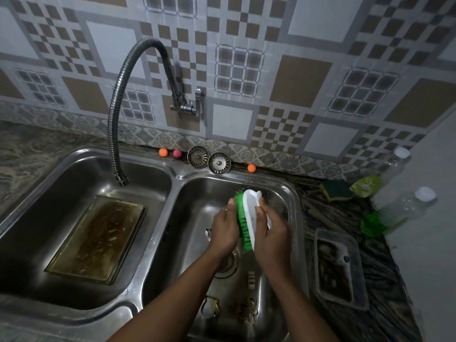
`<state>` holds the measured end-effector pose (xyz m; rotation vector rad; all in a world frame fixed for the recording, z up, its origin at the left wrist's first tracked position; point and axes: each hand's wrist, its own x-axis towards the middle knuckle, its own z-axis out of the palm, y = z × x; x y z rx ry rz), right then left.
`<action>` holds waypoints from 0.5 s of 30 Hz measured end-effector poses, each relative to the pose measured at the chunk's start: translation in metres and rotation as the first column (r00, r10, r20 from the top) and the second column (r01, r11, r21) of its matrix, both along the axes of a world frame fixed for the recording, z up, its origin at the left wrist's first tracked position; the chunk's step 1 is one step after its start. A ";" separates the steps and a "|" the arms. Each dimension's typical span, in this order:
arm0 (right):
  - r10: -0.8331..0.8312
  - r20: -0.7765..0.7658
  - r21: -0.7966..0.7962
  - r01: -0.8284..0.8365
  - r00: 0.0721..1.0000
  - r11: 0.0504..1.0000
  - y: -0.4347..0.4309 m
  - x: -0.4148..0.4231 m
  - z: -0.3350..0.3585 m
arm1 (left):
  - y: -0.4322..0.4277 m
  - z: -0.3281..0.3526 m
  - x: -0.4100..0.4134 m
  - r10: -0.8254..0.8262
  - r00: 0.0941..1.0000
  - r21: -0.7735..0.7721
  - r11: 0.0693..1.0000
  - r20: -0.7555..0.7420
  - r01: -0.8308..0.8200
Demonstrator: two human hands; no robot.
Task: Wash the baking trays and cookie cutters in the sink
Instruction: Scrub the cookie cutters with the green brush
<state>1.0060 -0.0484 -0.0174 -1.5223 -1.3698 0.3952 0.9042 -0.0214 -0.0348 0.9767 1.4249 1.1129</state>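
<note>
Over the sink's (pixel 178 174) right basin, the right hand (pixel 272 230) grips a brush (pixel 249 212), fingers curled; the left hand (pixel 223 233) touches its bristles, its fingers hidden, so I cannot tell their hold.

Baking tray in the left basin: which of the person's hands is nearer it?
Left. The left hand is right of the baking tray, over the right basin; the right hand, gripping the brush, is farther right.

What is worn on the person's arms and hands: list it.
The left hand and right hand are bare, without gloves. The left forearm and right forearm are bare to the frame's edge: no sleeves, watch or bracelet. Fingers are partly hidden, so rings cannot be ruled out.
</note>
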 end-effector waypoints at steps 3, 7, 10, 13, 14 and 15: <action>-0.003 -0.067 -0.040 0.000 0.998 0.999 -0.005 -0.008 -0.002 | -0.004 -0.001 0.001 0.049 0.996 0.103 0.994 -0.077 -0.041; -0.078 0.025 -0.052 0.079 0.997 0.996 0.010 0.002 -0.003 | -0.007 0.003 0.001 0.032 0.997 0.233 0.972 -0.073 -0.014; -0.079 0.007 -0.058 0.079 0.997 0.995 0.017 0.010 0.006 | -0.005 -0.001 -0.003 0.045 0.997 0.186 0.981 0.058 -0.055; -0.049 0.161 -0.002 0.050 0.986 0.999 0.009 0.003 0.001 | 0.001 -0.008 -0.001 0.019 0.989 -0.017 1.000 0.146 -0.017; -0.051 0.196 -0.009 0.053 0.979 0.999 0.007 0.001 -0.002 | 0.000 -0.005 -0.001 0.026 0.981 -0.109 0.994 0.191 -0.005; -0.045 0.220 -0.022 0.051 0.974 0.998 0.006 0.001 -0.003 | 0.000 -0.002 -0.002 0.049 0.965 -0.193 0.981 0.257 0.001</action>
